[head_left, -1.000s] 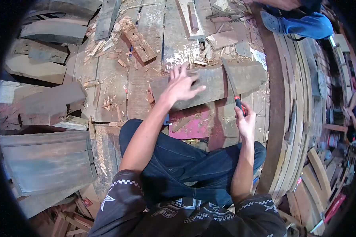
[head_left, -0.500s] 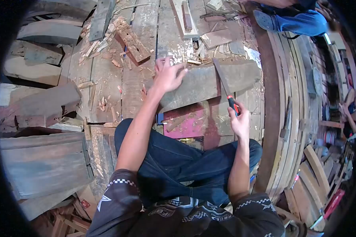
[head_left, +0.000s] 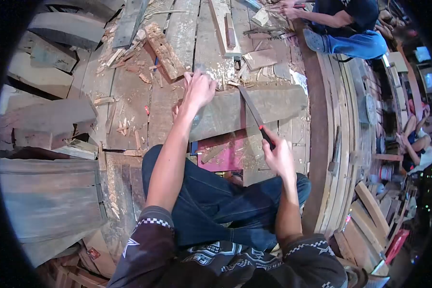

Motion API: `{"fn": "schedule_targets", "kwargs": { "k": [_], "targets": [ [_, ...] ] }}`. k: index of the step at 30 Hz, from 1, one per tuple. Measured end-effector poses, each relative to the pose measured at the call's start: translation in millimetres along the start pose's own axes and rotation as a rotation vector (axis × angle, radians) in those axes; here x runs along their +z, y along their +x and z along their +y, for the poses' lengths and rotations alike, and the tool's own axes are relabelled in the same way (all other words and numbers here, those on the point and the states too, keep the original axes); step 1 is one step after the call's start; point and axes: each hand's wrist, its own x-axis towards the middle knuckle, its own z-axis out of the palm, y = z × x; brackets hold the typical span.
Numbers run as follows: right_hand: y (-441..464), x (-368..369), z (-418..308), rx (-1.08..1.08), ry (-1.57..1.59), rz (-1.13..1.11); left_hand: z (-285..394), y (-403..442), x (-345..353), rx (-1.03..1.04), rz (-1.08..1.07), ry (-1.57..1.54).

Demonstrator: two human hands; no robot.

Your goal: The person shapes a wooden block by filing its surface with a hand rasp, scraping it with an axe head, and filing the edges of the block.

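A thick grey wooden board (head_left: 273, 103) with a curved right end lies crosswise in front of my crossed legs. My left hand (head_left: 199, 89) is at its far left corner, fingers bent together over the edge; the fingertips are partly hidden. In my right hand (head_left: 279, 156) is a flat file (head_left: 251, 105) with a black and red handle. Its long blade slants up to the left across the board, the tip near the far edge. From this view I cannot tell whether blade and wood touch. A pink sheet (head_left: 228, 152) shows below the board.
A rough wood block (head_left: 164, 52) and shavings lie beyond my left hand. Ahead are a narrow plank (head_left: 224, 29) and a small flat piece (head_left: 260, 59). Stacked timber (head_left: 48, 120) stands left; long beams (head_left: 324, 144) run along the right. Another person (head_left: 343, 29) sits at upper right.
My left hand's spread fingers have come down and bent together at the board's corner. My right hand has moved left and slightly nearer to me, carrying the file. The other person shows more fully.
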Motion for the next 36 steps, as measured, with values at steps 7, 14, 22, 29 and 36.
{"fn": "schedule_targets", "kwargs": {
  "k": [7,14,22,29,36],
  "targets": [
    [78.8,24.9,8.7,-0.123,-0.236,0.067,-20.1,9.3,13.2,0.042,0.064,-0.014],
    [42.6,-15.3,-20.7,-0.109,-0.133,-0.084,-19.1,6.7,2.8,0.033,0.057,-0.063],
    [49.8,-19.1,-48.0,-0.034,-0.178,-0.146,-12.7,8.4,-2.8,0.016,-0.031,-0.132],
    [93.3,14.6,-24.1,-0.086,-0.173,-0.147,-6.6,5.0,3.1,0.008,0.057,-0.081],
    [27.3,-1.5,-27.6,-0.002,-0.202,-0.013,-9.7,7.5,-13.4,-0.060,0.042,-0.119]
  ]
}}
